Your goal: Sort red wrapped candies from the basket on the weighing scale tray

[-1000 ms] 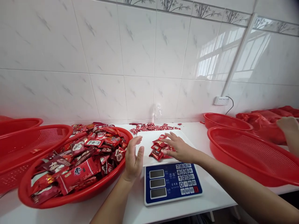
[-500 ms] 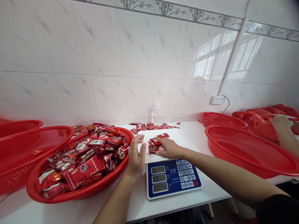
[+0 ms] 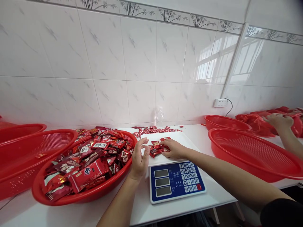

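Observation:
Small red snack packets (image 3: 155,150) lie in a loose group on the white tray (image 3: 182,138) of a digital scale (image 3: 177,183). My right hand (image 3: 174,149) reaches over the tray from the right, its fingers curled down onto the packets at the right of the group; the fingertips are partly hidden. My left hand (image 3: 139,159) is raised at the tray's left edge, thumb and fingers apart, holding nothing. Between it and the left side of the table stands a red plastic basket (image 3: 82,201) heaped with red wrapped packets of several sizes.
Further red baskets stand at the left (image 3: 14,164) and right (image 3: 246,157). Tiny red packets (image 3: 156,129) lie scattered behind the scale near a clear bottle (image 3: 160,114). At far right another person's hand (image 3: 279,121) is over red plastic bags (image 3: 251,123). A socket (image 3: 221,103) is on the wall.
My right hand has gone from lying flatter over the packets to curling its fingers on them, and the packets have shifted slightly left. My left hand stays open. The other person's hand moved left.

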A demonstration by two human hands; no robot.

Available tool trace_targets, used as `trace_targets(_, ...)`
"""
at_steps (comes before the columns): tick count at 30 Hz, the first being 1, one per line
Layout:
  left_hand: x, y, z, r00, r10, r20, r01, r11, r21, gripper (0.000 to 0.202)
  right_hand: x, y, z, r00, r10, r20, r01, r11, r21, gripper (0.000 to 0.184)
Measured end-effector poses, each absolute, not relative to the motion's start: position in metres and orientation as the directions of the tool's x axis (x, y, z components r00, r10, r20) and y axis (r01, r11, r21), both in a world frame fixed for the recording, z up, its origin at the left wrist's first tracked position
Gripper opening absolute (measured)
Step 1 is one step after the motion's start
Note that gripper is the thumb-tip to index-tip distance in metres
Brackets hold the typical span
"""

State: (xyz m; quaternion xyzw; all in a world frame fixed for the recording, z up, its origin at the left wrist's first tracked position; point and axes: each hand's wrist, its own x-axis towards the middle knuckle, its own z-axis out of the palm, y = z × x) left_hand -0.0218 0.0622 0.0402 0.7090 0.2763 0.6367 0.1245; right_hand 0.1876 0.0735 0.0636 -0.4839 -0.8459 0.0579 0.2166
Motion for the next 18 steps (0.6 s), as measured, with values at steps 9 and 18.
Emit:
trace_targets(9, -0.023, 0.061, 0.042, 0.061, 0.551, 0.833, 0.291, -0.808, 0.513, 0.028, 0.232, 0.067, 0.079, -0.235, 0.880, 0.412, 0.851, 0.391, -0.351, 0.027)
trace_targets(18, -0.017, 0.053, 0.053, 0.279, 0.589, 0.758, 0.401, -0.789, 0.466, 0.022, 0.391, 0.025, 0.094, 0.230, 0.830, 0.507, 0.935, -0.045, -0.351, 0.031)
